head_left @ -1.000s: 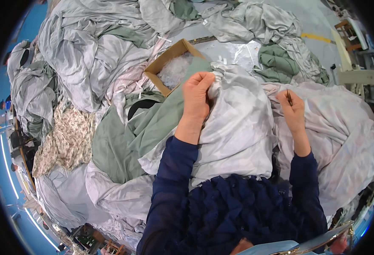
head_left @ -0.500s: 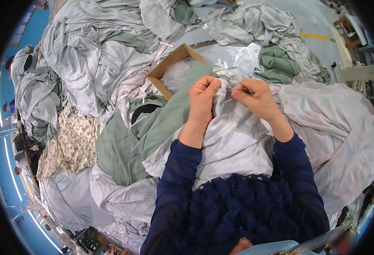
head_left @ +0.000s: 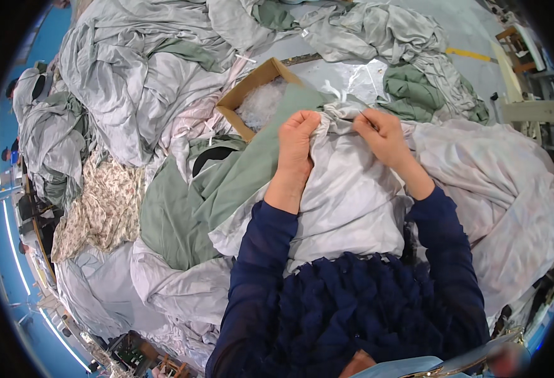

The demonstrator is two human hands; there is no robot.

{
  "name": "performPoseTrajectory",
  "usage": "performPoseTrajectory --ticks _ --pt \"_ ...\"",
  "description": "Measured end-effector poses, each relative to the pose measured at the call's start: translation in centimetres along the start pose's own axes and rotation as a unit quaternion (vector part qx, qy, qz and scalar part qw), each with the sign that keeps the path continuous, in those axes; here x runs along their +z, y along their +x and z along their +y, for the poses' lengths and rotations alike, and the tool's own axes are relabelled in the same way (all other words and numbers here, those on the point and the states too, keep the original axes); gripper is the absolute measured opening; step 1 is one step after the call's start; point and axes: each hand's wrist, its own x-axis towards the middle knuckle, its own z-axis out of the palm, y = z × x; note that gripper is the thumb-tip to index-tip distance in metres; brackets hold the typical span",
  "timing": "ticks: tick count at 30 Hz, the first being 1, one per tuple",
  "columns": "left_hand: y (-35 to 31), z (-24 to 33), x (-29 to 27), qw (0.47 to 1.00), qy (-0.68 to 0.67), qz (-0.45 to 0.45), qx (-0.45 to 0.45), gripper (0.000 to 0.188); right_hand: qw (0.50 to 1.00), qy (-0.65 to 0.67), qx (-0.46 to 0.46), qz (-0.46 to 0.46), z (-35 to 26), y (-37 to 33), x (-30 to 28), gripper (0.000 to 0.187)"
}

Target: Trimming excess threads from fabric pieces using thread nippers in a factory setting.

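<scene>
A pale grey-white fabric piece (head_left: pixel 352 195) with a sage-green side (head_left: pixel 236 173) lies gathered in front of me. My left hand (head_left: pixel 296 145) is closed, pinching the fabric's far edge between thumb and fingers. My right hand (head_left: pixel 384 140) is closed at the same edge, a short way to the right. A small dark object shows only as a sliver in the right fingers; its kind is unclear. Creased edge fabric (head_left: pixel 340 116) spans the gap between both hands. White strips (head_left: pixel 335 91) stick up just beyond it.
An open cardboard box (head_left: pixel 244 86) with clear, crumpled filling stands beyond my left hand. Heaps of grey fabric (head_left: pixel 126 94) lie at the far left, with a floral cloth (head_left: pixel 103 205) nearer. Pale pinkish fabric (head_left: pixel 491 195) covers the right side. A green bundle (head_left: pixel 412 91) lies farther back.
My right hand has turned over and come onto the fabric edge, hiding most of the small dark object. The edge between my hands has spread out. My left hand keeps its pinch.
</scene>
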Motion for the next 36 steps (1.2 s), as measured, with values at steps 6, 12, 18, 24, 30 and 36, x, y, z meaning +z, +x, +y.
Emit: performPoseTrajectory --ticks 6,12,18,24,30,36 --pt "-0.6 1.5 -0.1 0.997 -0.076 0.017 -0.008 0.005 0.948 -0.278 -0.061 0.140 3.5 -3.1 -6.9 0.009" --pt "-1.0 1.0 -0.5 0.997 -0.058 -0.046 -0.005 0.005 0.994 -0.101 -0.011 0.027 -4.5 -1.2 -0.6 0.020" --pt "-1.4 0.4 0.5 0.996 -0.039 -0.063 0.041 0.005 0.971 -0.176 -0.153 0.045 -3.2 0.9 3.1 0.023" --pt "-1.3 0.3 -0.6 0.998 -0.027 -0.051 0.036 0.006 0.983 -0.168 -0.080 -0.010 -4.4 0.6 1.2 0.011" --pt "-1.3 0.5 0.0 0.997 -0.025 -0.062 0.023 0.007 0.983 -0.061 -0.172 -0.010 -5.2 1.4 2.5 0.004" --pt "-1.0 -0.5 -0.3 0.997 -0.028 -0.054 0.042 0.006 0.970 0.204 0.112 -0.076 -4.9 1.8 3.8 0.011"
